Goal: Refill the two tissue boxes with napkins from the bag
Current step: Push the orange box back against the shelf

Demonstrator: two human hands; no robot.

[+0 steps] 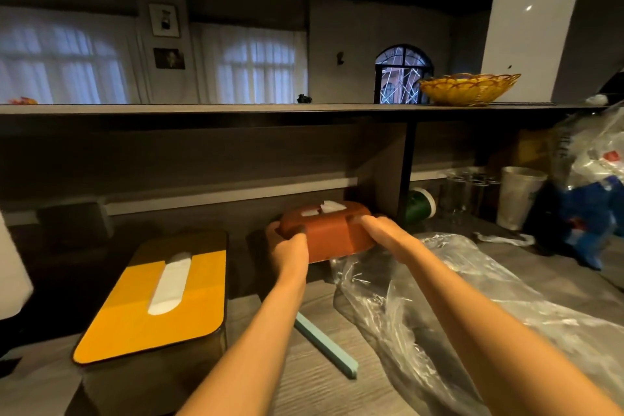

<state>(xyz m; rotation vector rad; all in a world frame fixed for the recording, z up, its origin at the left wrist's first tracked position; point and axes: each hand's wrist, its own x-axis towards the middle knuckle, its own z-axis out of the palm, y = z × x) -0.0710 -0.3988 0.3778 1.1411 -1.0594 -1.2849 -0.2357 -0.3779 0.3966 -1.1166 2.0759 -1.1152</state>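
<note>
A red-brown tissue box [332, 233] sits at the back of the wooden counter, with a white napkin [329, 207] poking out of its top slot. My left hand [287, 243] grips its left end and my right hand [378, 230] grips its right end. To the left stands a dark tissue box with a yellow lid [135, 314]; a white napkin [170, 284] shows in its slot. A clear plastic bag [439, 307] lies crumpled on the right under my right forearm; its contents cannot be made out.
A pale green bag clip [324, 346] lies on the counter between the boxes. Glasses [466, 192], a white cup [518, 196] and plastic bags [591, 179] crowd the back right. A shelf [236, 109] runs overhead with a yellow basket [469, 88].
</note>
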